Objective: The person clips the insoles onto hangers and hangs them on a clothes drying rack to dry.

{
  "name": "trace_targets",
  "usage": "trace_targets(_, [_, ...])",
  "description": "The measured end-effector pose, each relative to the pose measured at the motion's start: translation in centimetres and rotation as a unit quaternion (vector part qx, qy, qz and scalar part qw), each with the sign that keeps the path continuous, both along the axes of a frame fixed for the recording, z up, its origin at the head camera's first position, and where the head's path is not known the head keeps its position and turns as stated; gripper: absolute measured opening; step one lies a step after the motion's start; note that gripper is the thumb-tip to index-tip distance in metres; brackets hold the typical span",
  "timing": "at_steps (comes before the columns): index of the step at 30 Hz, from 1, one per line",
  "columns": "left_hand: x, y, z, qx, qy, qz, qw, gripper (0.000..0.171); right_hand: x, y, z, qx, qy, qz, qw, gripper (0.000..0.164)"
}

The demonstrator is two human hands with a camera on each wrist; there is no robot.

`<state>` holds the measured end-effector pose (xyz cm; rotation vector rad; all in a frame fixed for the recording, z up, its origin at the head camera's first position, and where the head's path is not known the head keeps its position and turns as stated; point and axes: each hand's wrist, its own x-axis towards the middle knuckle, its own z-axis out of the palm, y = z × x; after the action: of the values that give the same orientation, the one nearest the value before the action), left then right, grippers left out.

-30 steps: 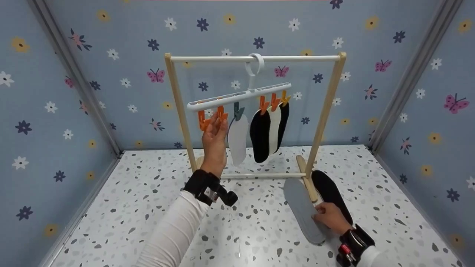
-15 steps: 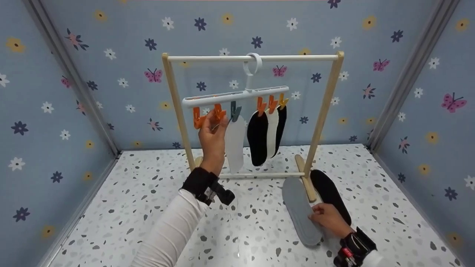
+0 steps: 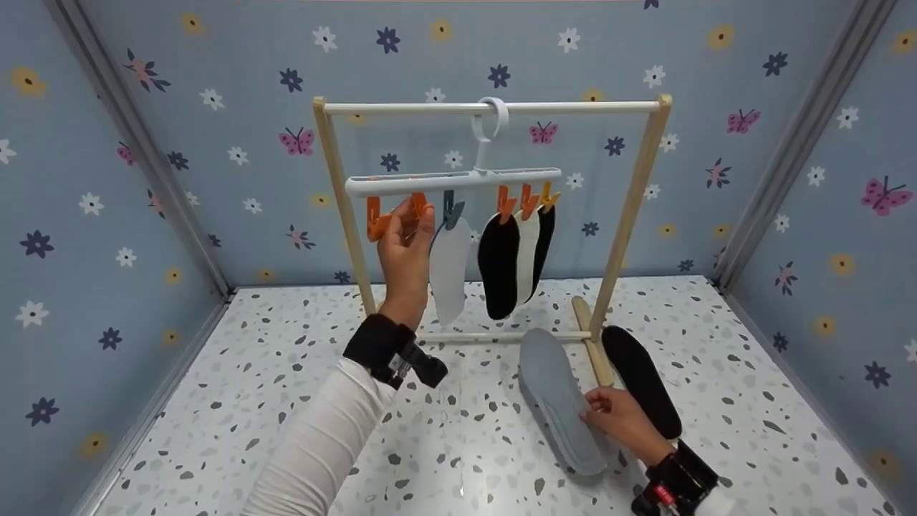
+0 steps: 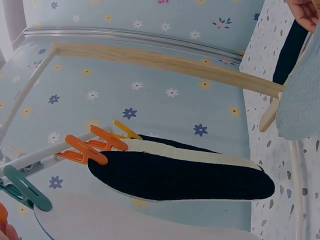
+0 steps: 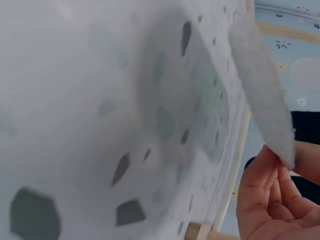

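Note:
My left hand (image 3: 403,261) is raised to the white hanger (image 3: 408,186), pinching an orange clothespin (image 3: 419,199) on its left half. Another orange clothespin (image 3: 373,221) hangs farther left. My right hand (image 3: 627,424) pinches the edge of a grey insole (image 3: 555,398), which is tilted and held just above the floor; its pale underside (image 5: 262,85) shows in the right wrist view. Beside the left hand, a green clothespin (image 3: 451,211) holds a white insole (image 3: 449,276). A black insole (image 3: 499,269), a cream one (image 3: 527,247) and another black one (image 3: 546,236) hang on the right half.
A wooden-sided rack (image 3: 634,208) carries the hanger on its white top bar (image 3: 401,109). One black insole (image 3: 641,380) lies on the speckled floor (image 3: 301,408), beside the rack's wooden foot (image 3: 598,362). Flowered blue walls (image 3: 272,186) surround the space.
The right hand has moved left and lifted the grey insole away from the rack's foot. The hanger's left end has turned slightly, with the left hand still on the orange clothespin.

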<state>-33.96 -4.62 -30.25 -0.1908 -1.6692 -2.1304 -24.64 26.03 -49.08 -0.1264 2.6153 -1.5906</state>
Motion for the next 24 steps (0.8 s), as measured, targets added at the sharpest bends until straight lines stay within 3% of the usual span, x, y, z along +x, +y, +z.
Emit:
trace_targets(7, [0.0, -0.5, 0.3, -0.021, 0.021, 0.01, 0.9995, 0.039, -0.1, -2.2, 0.7, -0.056, 0.006, 0.034, 0.998, 0.02])
trace_targets(13, [-0.1, -0.6, 0.4, -0.006, 0.018, 0.017, 0.9997, 0.04, -0.2, -4.3, 1.2, -0.093, 0.036, 0.069, 0.993, 0.022])
trace_targets(24, [-0.2, -0.9, 0.7, 0.004, 0.02, -0.003, 0.9998, 0.038, -0.7, -7.9, 2.2, -0.119, 0.064, 0.059, 0.989, 0.018])
